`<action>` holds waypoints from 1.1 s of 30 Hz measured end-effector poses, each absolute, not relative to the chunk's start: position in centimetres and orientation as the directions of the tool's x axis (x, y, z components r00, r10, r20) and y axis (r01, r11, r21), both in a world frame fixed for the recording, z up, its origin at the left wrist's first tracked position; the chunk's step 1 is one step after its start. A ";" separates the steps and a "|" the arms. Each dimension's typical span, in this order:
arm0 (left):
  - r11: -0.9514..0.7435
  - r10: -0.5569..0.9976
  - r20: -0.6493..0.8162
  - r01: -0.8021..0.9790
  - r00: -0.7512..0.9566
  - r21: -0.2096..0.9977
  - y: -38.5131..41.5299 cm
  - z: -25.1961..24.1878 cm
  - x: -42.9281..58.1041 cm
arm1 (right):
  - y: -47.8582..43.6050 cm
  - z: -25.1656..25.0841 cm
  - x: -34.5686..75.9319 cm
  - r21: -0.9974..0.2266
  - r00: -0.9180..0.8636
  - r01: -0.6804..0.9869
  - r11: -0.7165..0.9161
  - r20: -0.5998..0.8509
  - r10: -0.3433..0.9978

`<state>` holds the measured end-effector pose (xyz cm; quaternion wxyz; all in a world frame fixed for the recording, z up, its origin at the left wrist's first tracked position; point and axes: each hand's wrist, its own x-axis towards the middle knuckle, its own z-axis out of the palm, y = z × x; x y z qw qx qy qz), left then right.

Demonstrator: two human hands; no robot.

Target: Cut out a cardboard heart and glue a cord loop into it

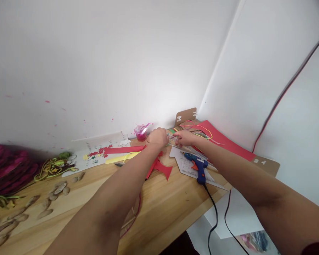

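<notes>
Both my arms reach to the back of the wooden table. My left hand is closed, its fingers turned away from me; what it grips is mostly hidden. Facing it, my right hand has its fingers curled on a clear plastic piece that lies between the two hands. A cup of pink liquid with a pink-stained handle sticking out stands just left of my left hand. Below my right hand, a blue glue gun with an orange trigger rests on white card. Red paper scraps lie beneath my left forearm.
A red sheet and brown cardboard lie at the back right, with coloured cords. Red and yellow strips, paper stars, peanuts and a magenta woven object are at left. The glue gun's black cable hangs over the edge.
</notes>
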<state>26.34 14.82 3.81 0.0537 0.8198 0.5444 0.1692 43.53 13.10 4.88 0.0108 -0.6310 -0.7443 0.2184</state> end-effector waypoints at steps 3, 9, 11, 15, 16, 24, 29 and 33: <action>-0.333 0.941 0.184 0.882 0.286 0.334 15.8 3.1 27.6 | 13.1 5.1 43.5 -0.308 -0.195 0.945 0.108 -0.268 0.943; -0.271 0.962 0.180 0.820 0.207 0.505 17.1 4.8 27.8 | 13.1 5.1 42.9 -0.237 -0.152 0.968 0.079 -0.308 0.939; -0.278 0.957 0.229 0.781 0.177 0.560 17.7 6.6 27.2 | 13.3 4.8 42.7 -0.213 -0.140 0.974 0.074 -0.312 0.940; -0.303 0.941 0.325 0.673 0.098 0.674 18.9 10.9 25.5 | 13.7 4.4 42.8 -0.174 -0.131 0.982 0.079 -0.315 0.940; -0.318 0.935 0.345 0.617 0.080 0.720 19.1 11.9 25.1 | 13.8 4.4 42.9 -0.167 -0.132 0.983 0.081 -0.317 0.939; -0.581 0.810 0.578 -0.003 -0.099 0.814 15.8 21.2 21.0 | 14.1 4.5 43.4 -0.152 -0.088 0.988 0.041 -0.323 0.942; -0.818 0.558 0.809 0.038 -0.183 0.573 12.4 24.8 15.5 | 14.1 4.7 43.1 -0.135 -0.040 0.991 -0.008 -0.346 0.937; -0.809 0.560 0.819 0.128 -0.127 0.573 9.9 23.4 12.1 | 13.8 4.9 42.8 -0.108 0.006 0.993 -0.048 -0.359 0.933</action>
